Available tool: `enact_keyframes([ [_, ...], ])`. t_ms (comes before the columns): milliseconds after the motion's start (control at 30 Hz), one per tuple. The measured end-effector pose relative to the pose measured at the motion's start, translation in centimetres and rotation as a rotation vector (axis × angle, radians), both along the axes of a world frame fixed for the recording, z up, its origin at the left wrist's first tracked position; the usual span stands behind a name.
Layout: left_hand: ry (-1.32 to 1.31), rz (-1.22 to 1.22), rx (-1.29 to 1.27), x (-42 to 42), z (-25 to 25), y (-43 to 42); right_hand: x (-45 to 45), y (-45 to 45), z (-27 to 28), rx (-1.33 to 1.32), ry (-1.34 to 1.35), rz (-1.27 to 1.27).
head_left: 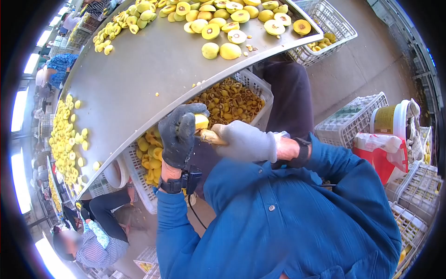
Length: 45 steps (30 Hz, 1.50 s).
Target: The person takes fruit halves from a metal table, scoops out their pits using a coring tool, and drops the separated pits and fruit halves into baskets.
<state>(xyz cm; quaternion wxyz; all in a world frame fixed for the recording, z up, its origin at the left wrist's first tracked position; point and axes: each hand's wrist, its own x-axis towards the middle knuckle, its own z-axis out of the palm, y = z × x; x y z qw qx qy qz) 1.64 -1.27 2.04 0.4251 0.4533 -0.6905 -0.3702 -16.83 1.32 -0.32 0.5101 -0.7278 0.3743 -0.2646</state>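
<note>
Blue shirt (278,214), dk L glove (179,135), lt-gry R glove (246,141).

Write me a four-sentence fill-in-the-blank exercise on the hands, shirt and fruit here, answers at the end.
1. The glove on the left hand is ____ in shade than the one on the right hand.
2. Of those two hands, the small yellow fruit piece is in the ____ one.
3. The wearer's long-sleeved, buttoned fabric shirt is ____ in colour.
4. On the smooth grey metal table, the halved round fruits have ____ skins.

Missing words: darker; left; blue; yellow
</note>
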Motion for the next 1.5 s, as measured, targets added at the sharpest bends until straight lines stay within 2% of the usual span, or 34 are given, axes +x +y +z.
enact_keyframes([
  [33, 0.032, -0.009, 0.038, 0.0, 0.1, -0.1, 0.3, -0.1, -0.1, -0.039, 0.014, -0.017],
  [133, 0.558, 0.122, 0.187, -1.4, -2.7, 0.4, 0.8, 0.0, 0.0, 0.285, -0.159, 0.030],
  [233, 0.965, 0.202, 0.371, -3.5, -3.7, 1.4, 0.0, -0.2, -0.4, 0.460, -0.154, 0.114],
  [333, 1.182, 0.062, 0.379, -5.0, -3.7, 1.2, -0.5, -0.9, 0.1, 0.295, 0.057, 0.112],
  [367, 1.335, 0.053, 0.476, -4.5, -4.6, 0.7, -0.3, -1.0, -0.2, 0.139, 0.105, 0.057],
  [433, 1.306, 0.302, 0.564, -3.0, -8.8, -1.0, 0.4, -0.9, -1.4, -0.175, 0.188, -0.042],
  [467, 1.294, 0.239, 0.493, -2.6, -10.4, -0.6, 0.6, -1.1, -1.4, -0.286, 0.134, -0.099],
  [500, 1.326, 0.366, 0.465, -2.9, -9.9, -0.3, 0.9, -1.7, -4.7, -0.323, 0.122, -0.227],
  [567, 1.196, 0.494, 0.344, -1.3, -10.3, -0.3, 0.4, -3.3, -8.5, -0.386, 0.383, -0.315],
  [600, 1.183, 0.491, 0.329, -0.6, -9.9, 0.1, -0.9, -4.2, -12.0, -0.395, 0.468, -0.228],
  [633, 1.168, 0.495, 0.314, 0.2, -9.5, 0.7, -2.3, -4.7, -14.9, -0.347, 0.635, -0.124],
  [667, 1.193, 0.524, 0.334, 1.2, -9.2, 1.3, -3.1, -4.5, -14.5, -0.243, 0.755, -0.065],
  [733, 1.271, 0.571, 0.280, 5.1, -12.0, 2.5, -4.1, -4.5, -16.9, -0.222, 0.608, -0.095],
  [767, 1.311, 0.588, 0.254, 7.1, -13.7, 3.1, -4.2, -4.3, -17.2, -0.145, 0.633, -0.174],
  [800, 1.333, 0.620, 0.232, 8.4, -13.7, 4.3, -4.5, -4.1, -17.5, -0.204, 0.648, -0.129],
  [833, 1.356, 0.640, 0.220, 9.6, -13.8, 5.9, -3.9, -4.0, -16.6, -0.011, 0.561, -0.184],
  [867, 1.687, 0.493, 0.317, 13.1, -15.7, 7.7, -3.6, -4.1, -14.3, 0.183, 0.475, -0.248],
  [900, 1.579, 0.711, 0.239, 15.7, -16.8, 8.6, -3.3, -4.4, -12.9, 0.374, 0.385, -0.317],
  [933, 1.443, 0.934, 0.187, 18.3, -17.9, 9.4, -3.0, -4.4, -12.6, 0.391, 0.349, -0.435],
  [967, 0.592, 0.970, 0.104, 20.8, -18.9, 11.5, -3.2, -4.5, -15.0, 0.138, 0.443, -0.268],
  [1000, -0.233, 1.155, -0.042, 23.3, -19.9, 13.5, -4.1, -4.7, -19.3, -0.115, 0.540, -0.114],
  [1067, 0.118, 1.103, 0.080, 27.0, -19.2, 10.7, -5.8, -4.8, -20.7, -0.183, 0.597, -0.056],
  [1133, -0.161, 1.081, -0.093, 19.8, -10.2, 4.7, -4.8, -3.7, -19.7, 0.084, 0.484, -0.147],
  [1167, -0.271, 0.943, -0.210, 17.1, -8.5, 1.9, -4.5, -3.5, -19.2, 0.165, 0.427, -0.145],
  [1233, -0.442, 0.650, -0.368, 11.8, -6.1, -3.7, -4.4, -3.2, -17.2, 0.128, 0.446, -0.140],
  [1367, -0.750, -0.027, -0.574, 3.4, -5.7, -15.2, -4.4, -2.7, -14.7, 0.140, 0.529, -0.157],
  [1500, -0.967, -0.380, -0.497, -1.7, -8.3, -23.1, -5.4, -2.3, -13.7, 0.194, 0.552, -0.187],
])
